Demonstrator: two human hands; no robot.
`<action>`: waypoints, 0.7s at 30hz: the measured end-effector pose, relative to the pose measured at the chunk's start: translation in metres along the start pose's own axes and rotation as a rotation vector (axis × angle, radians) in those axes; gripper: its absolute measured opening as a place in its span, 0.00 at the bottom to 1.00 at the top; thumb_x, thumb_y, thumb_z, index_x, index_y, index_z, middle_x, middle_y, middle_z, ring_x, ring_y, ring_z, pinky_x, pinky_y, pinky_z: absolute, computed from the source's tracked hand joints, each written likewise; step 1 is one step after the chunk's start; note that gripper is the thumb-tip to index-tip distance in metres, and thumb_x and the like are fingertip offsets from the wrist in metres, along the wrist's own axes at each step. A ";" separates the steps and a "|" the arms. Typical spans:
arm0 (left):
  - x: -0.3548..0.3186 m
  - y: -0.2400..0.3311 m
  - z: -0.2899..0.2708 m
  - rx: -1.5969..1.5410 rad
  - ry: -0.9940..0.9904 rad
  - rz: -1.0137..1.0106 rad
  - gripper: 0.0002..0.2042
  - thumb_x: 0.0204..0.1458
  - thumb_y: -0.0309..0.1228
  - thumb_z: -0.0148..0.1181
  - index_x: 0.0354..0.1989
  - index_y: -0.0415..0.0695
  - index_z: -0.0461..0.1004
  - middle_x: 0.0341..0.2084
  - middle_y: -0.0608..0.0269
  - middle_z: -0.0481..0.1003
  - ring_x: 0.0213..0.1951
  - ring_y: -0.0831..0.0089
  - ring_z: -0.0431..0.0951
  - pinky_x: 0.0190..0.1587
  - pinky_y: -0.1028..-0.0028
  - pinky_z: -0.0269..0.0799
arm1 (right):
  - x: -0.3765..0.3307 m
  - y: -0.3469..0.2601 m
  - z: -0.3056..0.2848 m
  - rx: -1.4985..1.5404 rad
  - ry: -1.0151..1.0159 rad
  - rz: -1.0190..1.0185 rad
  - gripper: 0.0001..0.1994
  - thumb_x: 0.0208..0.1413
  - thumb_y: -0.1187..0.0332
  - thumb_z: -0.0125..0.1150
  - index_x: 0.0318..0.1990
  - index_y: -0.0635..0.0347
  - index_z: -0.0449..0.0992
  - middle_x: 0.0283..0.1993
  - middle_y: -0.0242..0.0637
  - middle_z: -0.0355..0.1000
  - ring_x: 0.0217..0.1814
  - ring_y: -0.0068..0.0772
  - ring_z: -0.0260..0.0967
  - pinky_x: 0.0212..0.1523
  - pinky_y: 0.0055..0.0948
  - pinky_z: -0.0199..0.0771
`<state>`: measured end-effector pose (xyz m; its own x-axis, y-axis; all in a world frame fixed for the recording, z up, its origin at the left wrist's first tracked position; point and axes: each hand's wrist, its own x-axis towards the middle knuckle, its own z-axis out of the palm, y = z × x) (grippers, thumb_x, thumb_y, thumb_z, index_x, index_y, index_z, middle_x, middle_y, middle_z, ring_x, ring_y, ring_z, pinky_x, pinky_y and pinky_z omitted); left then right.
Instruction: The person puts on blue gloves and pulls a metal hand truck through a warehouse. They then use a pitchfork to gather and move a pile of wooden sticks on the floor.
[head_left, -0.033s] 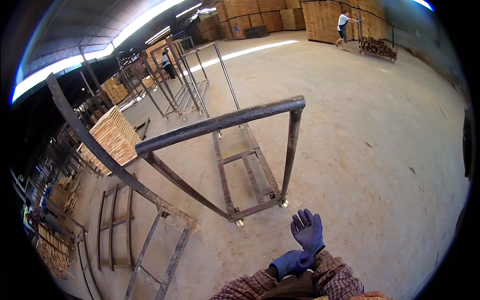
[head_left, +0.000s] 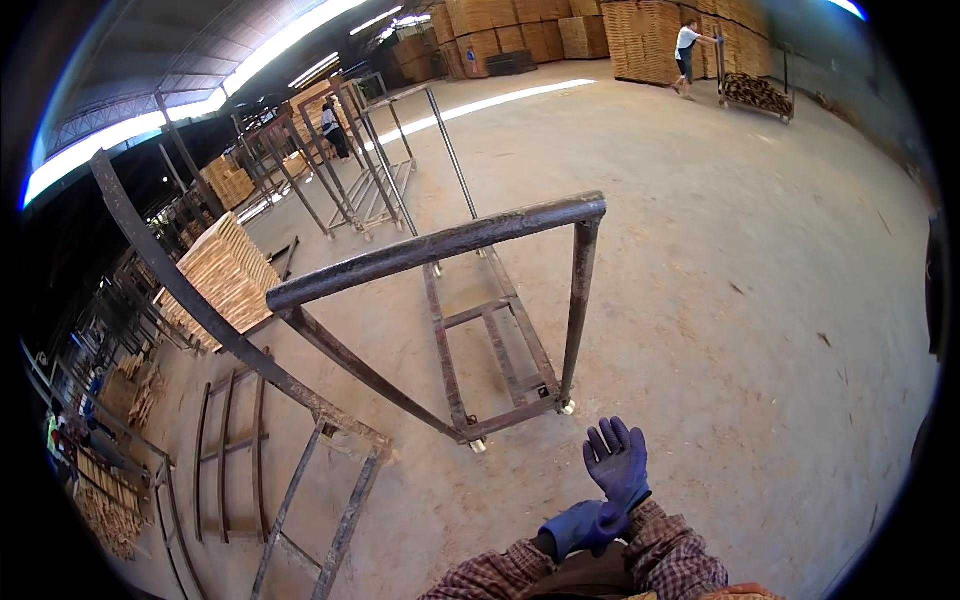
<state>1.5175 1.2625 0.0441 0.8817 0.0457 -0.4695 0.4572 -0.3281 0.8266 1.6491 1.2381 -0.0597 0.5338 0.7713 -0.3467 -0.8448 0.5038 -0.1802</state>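
Both my hands wear blue-purple work gloves, low in the view. My right hand [head_left: 617, 462] is raised with its fingers stretched and apart, holding nothing. Across its wrist, my left hand [head_left: 580, 527] is closed at the cuff of the right glove; its fingertips are partly hidden. Checked sleeves [head_left: 672, 552] cover both forearms. Just ahead of my hands stands a metal cart [head_left: 452, 385] with a low frame base on small pale wheels. Its thick, worn handle bar [head_left: 440, 250] spans the upright posts. Neither hand touches the cart.
Another metal frame [head_left: 215, 320] with a curved post stands at my left, beside a slatted rack [head_left: 230, 450] on the floor. Stacked boards [head_left: 222, 275] and more upright carts [head_left: 345, 175] lie beyond. At the far right a person [head_left: 685, 58] pushes a loaded cart [head_left: 757, 95].
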 end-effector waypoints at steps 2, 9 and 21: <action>0.013 0.000 0.004 0.049 -0.035 -0.007 0.22 0.55 0.51 0.48 0.19 0.46 0.72 0.12 0.64 0.75 0.19 0.65 0.77 0.28 0.65 0.70 | -0.002 -0.011 0.007 0.076 -0.032 -0.072 0.30 0.59 0.45 0.55 0.63 0.49 0.62 0.63 0.34 0.63 0.63 0.39 0.62 0.62 0.45 0.62; 0.036 0.018 -0.001 0.091 -0.090 0.085 0.16 0.54 0.45 0.53 0.24 0.46 0.74 0.15 0.65 0.76 0.21 0.65 0.77 0.31 0.66 0.71 | -0.001 -0.041 0.051 -0.090 -0.341 -0.053 0.30 0.61 0.45 0.51 0.66 0.49 0.59 0.65 0.33 0.62 0.65 0.39 0.60 0.66 0.45 0.58; -0.134 0.067 -0.196 0.954 1.357 0.693 0.24 0.49 0.15 0.54 0.57 0.34 0.65 0.50 0.46 0.72 0.52 0.55 0.74 0.56 0.63 0.69 | 0.001 -0.176 0.165 -0.845 -0.500 -0.437 0.19 0.65 0.52 0.47 0.36 0.61 0.71 0.45 0.50 0.71 0.42 0.34 0.71 0.43 0.29 0.74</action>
<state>1.4530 1.4192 0.2232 0.5585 0.1786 0.8101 0.2157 -0.9742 0.0661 1.8043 1.2143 0.1232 0.5878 0.7577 0.2834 -0.2257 0.4900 -0.8420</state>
